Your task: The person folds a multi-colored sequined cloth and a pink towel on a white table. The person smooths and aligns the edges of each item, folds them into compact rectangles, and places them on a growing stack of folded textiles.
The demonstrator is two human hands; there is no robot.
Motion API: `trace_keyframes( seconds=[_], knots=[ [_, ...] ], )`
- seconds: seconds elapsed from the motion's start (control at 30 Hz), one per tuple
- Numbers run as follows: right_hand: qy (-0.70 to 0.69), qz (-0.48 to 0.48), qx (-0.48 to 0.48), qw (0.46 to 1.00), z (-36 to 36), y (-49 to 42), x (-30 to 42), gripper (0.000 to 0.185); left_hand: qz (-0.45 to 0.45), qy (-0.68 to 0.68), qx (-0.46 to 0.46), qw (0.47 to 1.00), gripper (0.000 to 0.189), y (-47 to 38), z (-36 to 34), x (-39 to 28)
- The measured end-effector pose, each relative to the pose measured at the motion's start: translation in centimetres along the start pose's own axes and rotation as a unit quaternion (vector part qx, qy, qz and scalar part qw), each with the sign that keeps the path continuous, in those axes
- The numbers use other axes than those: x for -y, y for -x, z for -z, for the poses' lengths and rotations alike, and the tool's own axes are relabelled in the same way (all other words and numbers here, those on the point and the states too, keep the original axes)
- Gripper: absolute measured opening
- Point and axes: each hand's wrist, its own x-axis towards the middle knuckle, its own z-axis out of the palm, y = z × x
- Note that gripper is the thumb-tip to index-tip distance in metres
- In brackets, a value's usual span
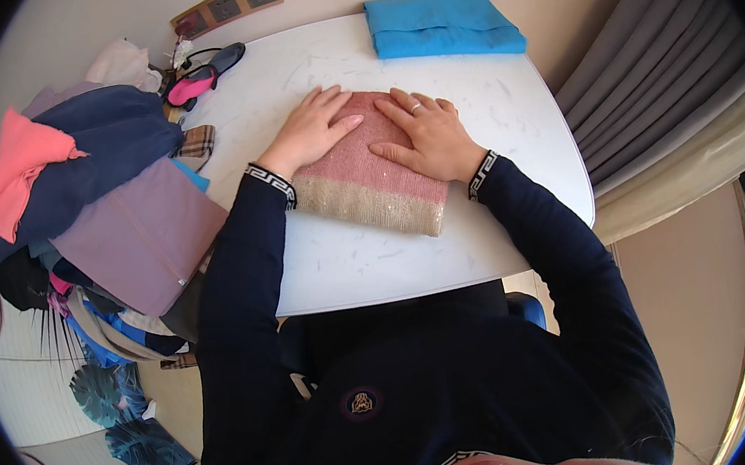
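A folded pink knit garment with a beige sequined band lies on the white marbled table in front of me. My left hand rests flat on its left far edge, thumb pointing inward. On its right side lies my right hand, palm down with fingers spread and a ring on one finger. Both hands press on top of the fabric without gripping it. The parts of the garment under my palms are hidden.
A folded blue cloth sits at the table's far right. A heap of clothes, with a mauve piece and a coral one, covers the left side. Beyond it are a black-and-pink object and a wall socket panel. Grey curtains hang at right.
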Motion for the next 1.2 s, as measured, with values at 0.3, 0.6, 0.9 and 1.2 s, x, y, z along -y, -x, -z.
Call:
trace_keyframes(
  seconds=[0.3, 0.6, 0.9, 1.2],
  knots=[
    [-0.145, -0.157, -0.072, 0.974, -0.3, 0.4, -2.8, 0.068, 0.028, 0.140, -0.116, 0.983, 0.058, 1.8, -0.8, 0.7],
    [-0.394, -0.170, 0.008, 0.903, 1.3, 0.1, -4.6, 0.056, 0.204, 0.518, -0.103, 0.824, 0.040, 1.8, -0.1, 3.0],
    [-0.378, -0.155, -0.011, 0.913, 1.3, 0.3, -3.9, 0.043, 0.184, 0.533, -0.059, 0.824, 0.025, 2.0, -0.2, 3.1],
    [-0.412, -0.174, -0.098, 0.889, 0.1, -0.7, -6.2, 0.032, 0.232, 0.608, -0.161, 0.742, 0.022, 1.8, -0.3, 4.0]
  ],
)
